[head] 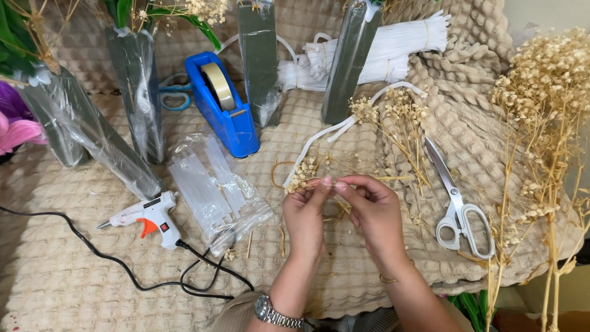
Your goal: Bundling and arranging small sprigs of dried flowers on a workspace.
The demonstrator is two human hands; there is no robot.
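My left hand (305, 218) and my right hand (370, 212) meet over a beige bubble-textured blanket (86, 289). Together their fingertips pinch a small sprig of dried beige flowers (303, 174) with a thin stem running right. A wristwatch (273, 313) sits on my left wrist. A white stick (319, 142) lies just beyond the sprig. More dried sprigs (399, 120) lie behind my right hand.
White-handled scissors (460, 212) lie right of my hands. A white glue gun (150, 218) with black cord and a bag of glue sticks (212, 190) lie left. Behind: a blue tape dispenser (222, 104), wrapped green foam blocks (259, 58), white sticks bundle (393, 46). Tall dried flowers (544, 104) stand right.
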